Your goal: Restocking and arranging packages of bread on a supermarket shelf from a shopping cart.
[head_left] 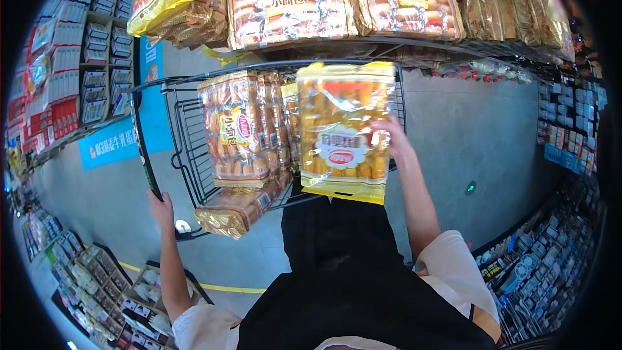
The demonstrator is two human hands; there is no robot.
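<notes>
My right hand (392,141) grips the right edge of a yellow-trimmed clear bag of small bread rolls (341,131), held upright over a black wire shopping cart (183,136). My left hand (161,209) is closed on the cart's black handle at its left side. Inside the cart stand several similar bags of rolls (240,133), and one gold-ended bag (234,210) lies tilted at the cart's near end.
A shelf above and ahead carries more bags of rolls (290,10) and gold packets (512,6). Shelves of small packaged goods line the left (78,45) and right (557,246). Low display boxes (110,285) stand at the lower left on the grey floor.
</notes>
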